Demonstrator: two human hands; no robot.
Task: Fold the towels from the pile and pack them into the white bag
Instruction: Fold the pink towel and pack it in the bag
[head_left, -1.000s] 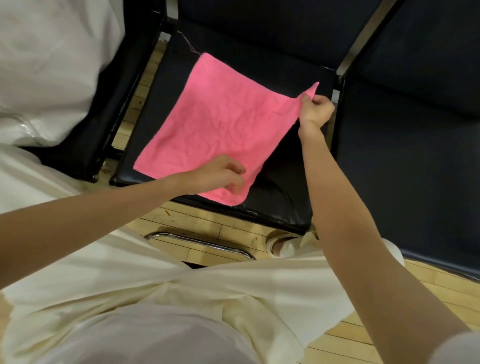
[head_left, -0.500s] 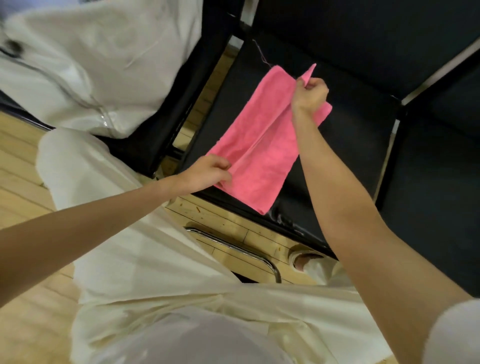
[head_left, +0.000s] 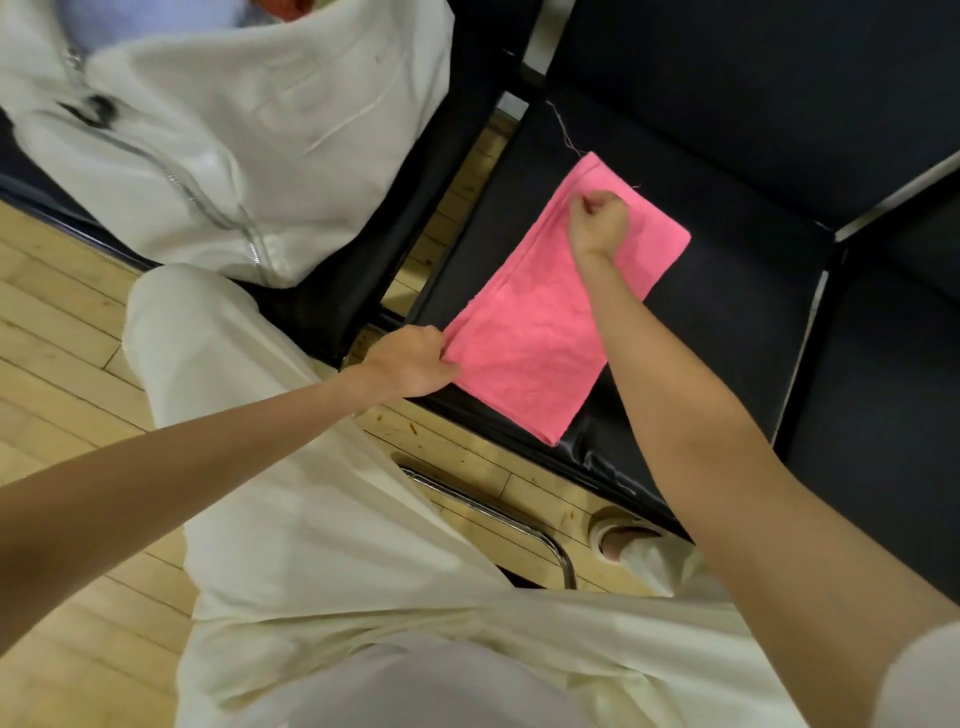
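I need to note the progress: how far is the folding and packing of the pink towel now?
Done: the pink towel lies folded once in half on the black chair seat. In hand: the left hand pinches its near corner and the right hand grips its far edge. Left: probably another fold, then packing it into the white bag on the next seat. No towel pile is in view.

You are laying the pink towel (head_left: 540, 338) down folded in half on the black seat (head_left: 727, 322), your right hand (head_left: 600, 221) lowering its far corners.
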